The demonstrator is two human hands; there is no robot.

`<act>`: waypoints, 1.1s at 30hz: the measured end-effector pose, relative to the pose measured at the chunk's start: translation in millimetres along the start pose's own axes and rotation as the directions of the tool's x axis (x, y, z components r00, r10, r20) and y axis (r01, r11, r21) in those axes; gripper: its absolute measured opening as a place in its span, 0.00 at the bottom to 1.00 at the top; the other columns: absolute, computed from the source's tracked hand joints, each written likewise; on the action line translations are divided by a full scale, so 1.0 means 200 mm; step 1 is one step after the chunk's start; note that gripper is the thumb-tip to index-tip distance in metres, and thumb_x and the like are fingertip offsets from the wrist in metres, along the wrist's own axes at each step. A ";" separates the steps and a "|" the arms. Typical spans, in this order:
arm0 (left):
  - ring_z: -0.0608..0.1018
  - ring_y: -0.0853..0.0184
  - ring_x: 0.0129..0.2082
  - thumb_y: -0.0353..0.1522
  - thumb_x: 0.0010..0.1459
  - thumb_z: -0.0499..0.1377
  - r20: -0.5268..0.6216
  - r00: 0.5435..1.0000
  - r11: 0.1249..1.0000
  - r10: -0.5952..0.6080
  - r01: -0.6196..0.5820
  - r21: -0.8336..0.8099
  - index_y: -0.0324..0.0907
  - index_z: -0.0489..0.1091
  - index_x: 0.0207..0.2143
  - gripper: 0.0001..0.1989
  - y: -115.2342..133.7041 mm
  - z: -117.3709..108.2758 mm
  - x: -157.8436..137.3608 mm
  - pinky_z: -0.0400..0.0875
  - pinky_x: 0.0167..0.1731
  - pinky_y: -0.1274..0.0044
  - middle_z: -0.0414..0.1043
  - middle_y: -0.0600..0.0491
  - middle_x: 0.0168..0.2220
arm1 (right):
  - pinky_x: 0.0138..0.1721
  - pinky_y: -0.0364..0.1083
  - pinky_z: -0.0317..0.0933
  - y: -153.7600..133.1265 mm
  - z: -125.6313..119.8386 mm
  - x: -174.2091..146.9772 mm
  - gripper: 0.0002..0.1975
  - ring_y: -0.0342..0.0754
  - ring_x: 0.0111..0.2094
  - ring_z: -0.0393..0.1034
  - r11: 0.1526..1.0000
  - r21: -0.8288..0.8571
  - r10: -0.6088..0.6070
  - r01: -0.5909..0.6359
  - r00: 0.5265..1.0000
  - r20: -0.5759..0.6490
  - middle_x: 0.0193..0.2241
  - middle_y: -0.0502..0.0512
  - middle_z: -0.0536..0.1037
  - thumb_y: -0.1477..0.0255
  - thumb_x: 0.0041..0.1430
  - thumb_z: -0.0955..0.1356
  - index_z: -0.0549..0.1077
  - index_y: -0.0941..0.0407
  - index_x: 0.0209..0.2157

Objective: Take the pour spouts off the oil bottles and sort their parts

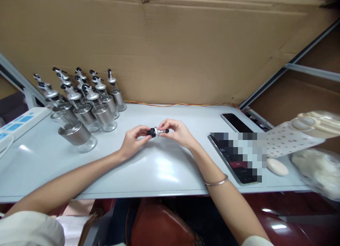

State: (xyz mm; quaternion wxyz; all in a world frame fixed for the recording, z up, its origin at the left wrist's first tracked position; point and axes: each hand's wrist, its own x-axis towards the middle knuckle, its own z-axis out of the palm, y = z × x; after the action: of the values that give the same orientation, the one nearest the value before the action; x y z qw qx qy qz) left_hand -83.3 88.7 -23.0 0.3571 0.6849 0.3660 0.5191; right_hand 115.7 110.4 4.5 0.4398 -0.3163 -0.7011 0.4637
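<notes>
Between my two hands, above the middle of the table, a pourer spout [156, 132] with a silver collar and black ends lies sideways. My left hand [135, 139] pinches its black stopper end. The fingers of my right hand [176, 132] are closed on the silver and black spout end. Left of my hands stands a glass bottle [77, 134] with a metal sleeve and no spout on top. Behind it several similar bottles [102, 113] stand upright in a group, with silver and black pourer spouts fitted.
A white power strip [20, 125] lies at the left edge. On the right are a phone [236, 122], a larger dark-screened device [231, 161], a pale oval object [277, 167], a dotted cloth-like item [287, 141] and a clear bag [316, 168]. Cardboard [180, 51] backs the table.
</notes>
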 end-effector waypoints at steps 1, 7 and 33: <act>0.78 0.67 0.33 0.33 0.50 0.63 -0.013 1.000 1.000 0.011 -0.011 0.010 0.38 0.72 0.34 0.09 0.00 0.00 0.00 0.76 0.38 0.74 0.76 0.49 0.33 | 0.40 0.48 0.61 0.00 0.01 0.00 0.08 0.45 0.33 0.69 1.000 0.010 -0.005 0.005 1.000 -0.004 0.29 0.50 0.74 0.71 0.43 0.74 0.71 0.56 0.23; 0.77 0.67 0.33 0.32 0.51 0.63 -0.047 0.989 0.988 0.138 -0.134 0.073 0.39 0.74 0.32 0.06 -0.02 0.00 -0.01 0.75 0.35 0.76 0.76 0.48 0.33 | 0.39 0.48 0.63 0.01 0.02 0.00 0.10 0.45 0.32 0.70 0.999 0.040 -0.005 0.006 1.000 -0.018 0.28 0.51 0.75 0.68 0.40 0.76 0.72 0.57 0.22; 0.72 0.69 0.35 0.27 0.54 0.60 0.115 0.918 0.887 0.380 -0.397 0.235 0.43 0.64 0.41 0.12 -0.02 0.00 -0.02 0.68 0.35 0.75 0.70 0.49 0.40 | 0.30 0.43 0.59 -0.04 0.06 -0.02 0.11 0.43 0.28 0.65 0.963 -0.236 0.147 -0.129 0.987 0.060 0.31 0.52 0.75 0.68 0.49 0.69 0.74 0.56 0.35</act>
State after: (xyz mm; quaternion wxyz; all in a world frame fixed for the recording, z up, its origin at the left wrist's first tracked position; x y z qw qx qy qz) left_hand -83.8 87.2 -27.5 0.1674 0.8009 0.2726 0.5061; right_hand 106.1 99.6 9.0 0.3392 -0.3955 -0.7431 0.4200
